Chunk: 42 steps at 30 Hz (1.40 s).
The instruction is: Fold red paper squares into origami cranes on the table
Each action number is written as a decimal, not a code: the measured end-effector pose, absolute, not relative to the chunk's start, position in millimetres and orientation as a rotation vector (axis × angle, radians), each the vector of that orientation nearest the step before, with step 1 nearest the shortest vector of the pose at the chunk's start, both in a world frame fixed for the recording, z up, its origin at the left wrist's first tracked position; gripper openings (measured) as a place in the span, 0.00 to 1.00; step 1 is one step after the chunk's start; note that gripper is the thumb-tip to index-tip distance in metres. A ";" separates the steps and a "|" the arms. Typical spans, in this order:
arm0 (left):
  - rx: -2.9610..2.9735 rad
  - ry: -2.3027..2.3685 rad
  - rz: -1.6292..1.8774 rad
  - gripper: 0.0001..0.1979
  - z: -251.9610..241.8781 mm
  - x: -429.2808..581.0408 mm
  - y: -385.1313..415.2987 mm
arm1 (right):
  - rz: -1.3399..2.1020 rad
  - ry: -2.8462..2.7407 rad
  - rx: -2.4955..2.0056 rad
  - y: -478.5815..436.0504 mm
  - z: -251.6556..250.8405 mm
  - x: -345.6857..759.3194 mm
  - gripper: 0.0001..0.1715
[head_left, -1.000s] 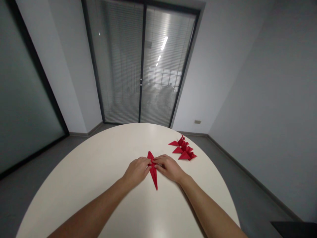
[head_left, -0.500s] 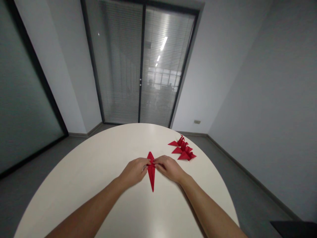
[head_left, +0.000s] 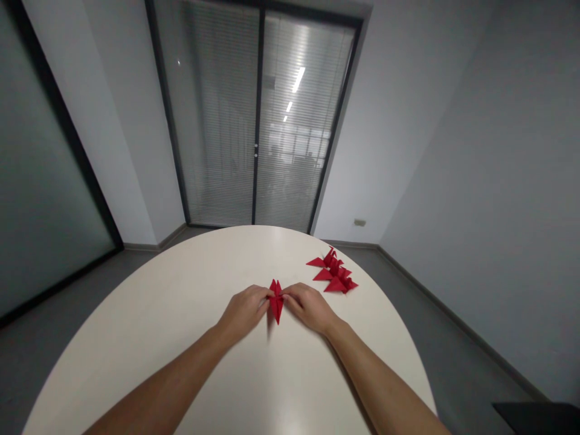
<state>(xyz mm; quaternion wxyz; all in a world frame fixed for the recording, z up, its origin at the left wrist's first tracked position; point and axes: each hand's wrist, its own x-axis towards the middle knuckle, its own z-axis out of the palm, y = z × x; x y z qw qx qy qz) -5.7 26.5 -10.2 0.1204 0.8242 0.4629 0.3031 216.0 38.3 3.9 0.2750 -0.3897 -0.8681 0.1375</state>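
Observation:
Between my hands, over the middle of the white table, is a folded red origami paper (head_left: pixel 276 307) with a split upper end and a pointed lower end. My left hand (head_left: pixel 248 308) pinches its left edge. On the opposite side, the fingertips of my right hand (head_left: pixel 306 305) close on the right edge. The paper's lower point looks lifted, with a shadow on the tabletop below it. Parts of the paper's sides are hidden under my fingertips.
Several finished red paper cranes (head_left: pixel 334 272) stand in a row at the table's right side. The round white table (head_left: pixel 181 290) has a curved edge. Beyond it are a glass door with blinds (head_left: pixel 258 121) and grey walls. A dark object (head_left: pixel 537 418) shows at the lower right.
The paper's long lower point has swung up and looks much shorter. Its upper end now shows two separated tips. Both hands keep nearly the same place.

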 end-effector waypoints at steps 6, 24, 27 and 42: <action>2.379 1.460 0.918 0.10 -7.6 -5.3 26.6 | 0.368 -2.300 -0.969 33.8 8.4 213.6 0.19; 1.564 1.055 1.307 0.15 2.4 14.0 28.5 | 1.284 -1.562 -0.877 37.0 6.6 194.1 0.22; 1.522 1.075 1.191 0.14 -5.0 12.8 33.6 | 1.289 -1.625 -0.939 38.6 2.5 197.6 0.20; 2.182 1.421 0.891 0.06 -15.8 2.8 33.3 | 0.516 -2.182 -1.139 49.9 -11.8 211.7 0.03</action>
